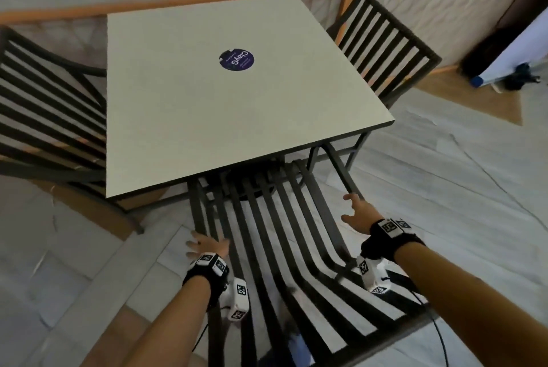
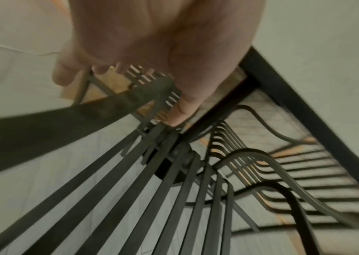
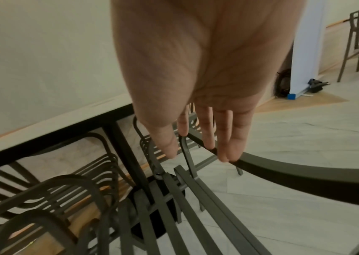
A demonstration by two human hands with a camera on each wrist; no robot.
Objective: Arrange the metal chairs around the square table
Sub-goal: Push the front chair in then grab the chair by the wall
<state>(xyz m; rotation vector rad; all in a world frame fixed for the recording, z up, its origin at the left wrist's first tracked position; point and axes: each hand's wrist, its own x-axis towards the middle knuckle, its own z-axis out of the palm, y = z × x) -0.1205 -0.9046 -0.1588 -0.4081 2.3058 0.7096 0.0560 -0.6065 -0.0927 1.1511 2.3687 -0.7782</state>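
Chair (image 1: 284, 248): dark metal, slatted, between both hands; slats run away from the hands, front tucked under table (image 1: 207, 100). Left hand (image 1: 204, 248): fingers relaxed at its left armrest, contact apparently light. Right hand (image 1: 358, 212): fingers straight, touching right armrest.

You see dim, flat indoor light with soft shadows under the table (image 1: 237, 100), wide-angle bending at the edges, and motion blur in both wrist views.
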